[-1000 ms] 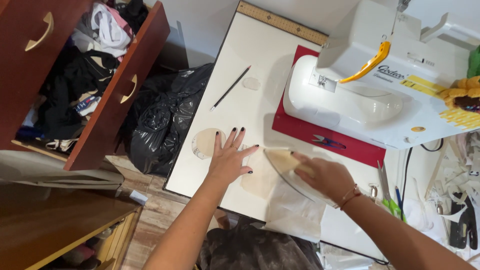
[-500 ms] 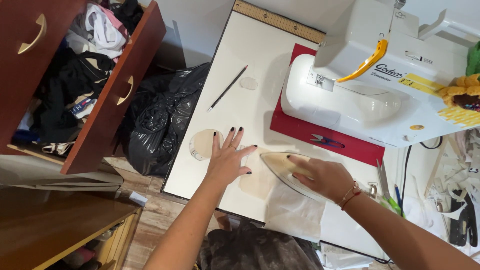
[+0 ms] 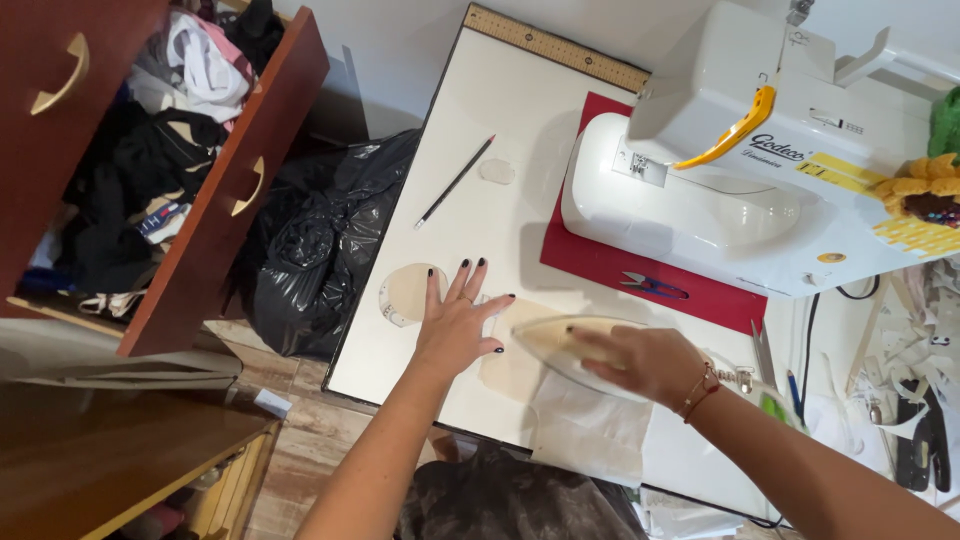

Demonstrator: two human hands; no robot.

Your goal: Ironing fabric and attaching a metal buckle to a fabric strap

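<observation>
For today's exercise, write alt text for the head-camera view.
A right hand slides a pale iron over beige fabric on a white table; the left hand lies flat beside it. A white sewing machine stands behind.

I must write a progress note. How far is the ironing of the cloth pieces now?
Looks done: one round cream piece lies flat, apart from the iron. In hand: the right hand holds the iron on a second cream piece while the left hand presses flat beside it. Seemingly left: the small oval piece near the pencil lies untouched.
</observation>
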